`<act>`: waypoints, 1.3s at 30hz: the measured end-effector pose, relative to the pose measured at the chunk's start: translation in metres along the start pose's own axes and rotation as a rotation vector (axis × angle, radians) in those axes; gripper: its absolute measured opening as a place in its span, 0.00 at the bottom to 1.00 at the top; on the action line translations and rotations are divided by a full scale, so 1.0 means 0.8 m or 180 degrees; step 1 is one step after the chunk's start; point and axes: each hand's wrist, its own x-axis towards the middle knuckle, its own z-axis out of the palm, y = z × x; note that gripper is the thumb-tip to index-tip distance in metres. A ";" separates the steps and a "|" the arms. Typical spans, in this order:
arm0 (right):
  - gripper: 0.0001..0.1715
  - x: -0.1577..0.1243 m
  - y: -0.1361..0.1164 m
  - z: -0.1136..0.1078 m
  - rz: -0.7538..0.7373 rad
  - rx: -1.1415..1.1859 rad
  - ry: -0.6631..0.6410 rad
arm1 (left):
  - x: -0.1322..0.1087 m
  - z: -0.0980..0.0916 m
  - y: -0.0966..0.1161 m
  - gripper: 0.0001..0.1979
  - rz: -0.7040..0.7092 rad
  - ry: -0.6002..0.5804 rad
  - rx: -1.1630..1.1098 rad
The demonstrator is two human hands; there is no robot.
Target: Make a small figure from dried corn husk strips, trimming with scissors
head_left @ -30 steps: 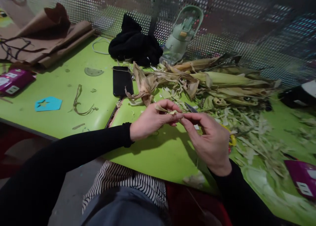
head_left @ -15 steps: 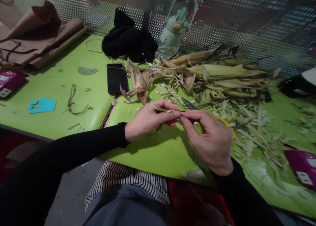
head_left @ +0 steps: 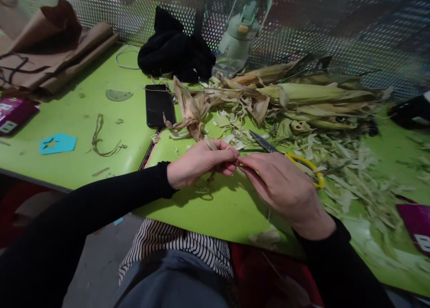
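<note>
My left hand is closed in a pinch around a strip of corn husk, whose pale end pokes out above the fingers. Fingertip to fingertip with it, my right hand pinches at the same strip; most of it is hidden in the fingers. Behind the right hand lie scissors with yellow handles, dark blades pointing to the far left. Shredded husk is scattered to their right. Farther back, a heap of dry corn husks stretches across the table.
A black phone lies left of the husks, with black cloth and a green bottle behind. Leftward are a protractor, a blue paper piece, twisted husk cord and brown paper. Purple packets sit at both sides.
My right hand has turned palm down, its wrist shifting right, and the yellow scissor handles show more. Both hands' fingertips have moved slightly left and down, still together.
</note>
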 end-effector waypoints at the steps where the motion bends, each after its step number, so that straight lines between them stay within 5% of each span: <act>1: 0.16 -0.001 0.000 0.000 -0.0033 -0.0069 -0.0027 | 0.000 0.000 0.001 0.08 -0.0064 -0.0005 -0.0008; 9: 0.14 -0.002 -0.001 -0.003 -0.0059 -0.0372 0.0123 | 0.002 -0.010 0.001 0.07 -0.0062 -0.0458 0.0033; 12: 0.10 0.002 -0.004 -0.006 0.0399 -0.0039 0.0372 | -0.003 -0.008 0.000 0.05 0.0314 -0.0554 0.0287; 17: 0.07 0.001 -0.013 -0.011 0.1572 0.0385 0.0819 | -0.015 -0.001 -0.006 0.18 0.1247 -0.0639 0.0907; 22: 0.09 0.000 -0.022 -0.009 0.1671 0.0631 0.0876 | -0.015 -0.001 -0.015 0.18 0.1818 -0.0683 0.1535; 29: 0.09 0.002 -0.020 -0.008 0.1069 0.0627 0.0763 | -0.023 0.006 -0.013 0.19 0.1802 -0.0414 0.1325; 39: 0.16 -0.003 -0.024 -0.007 0.1104 0.0506 0.0804 | -0.010 0.000 -0.007 0.23 0.1089 -0.0048 0.0650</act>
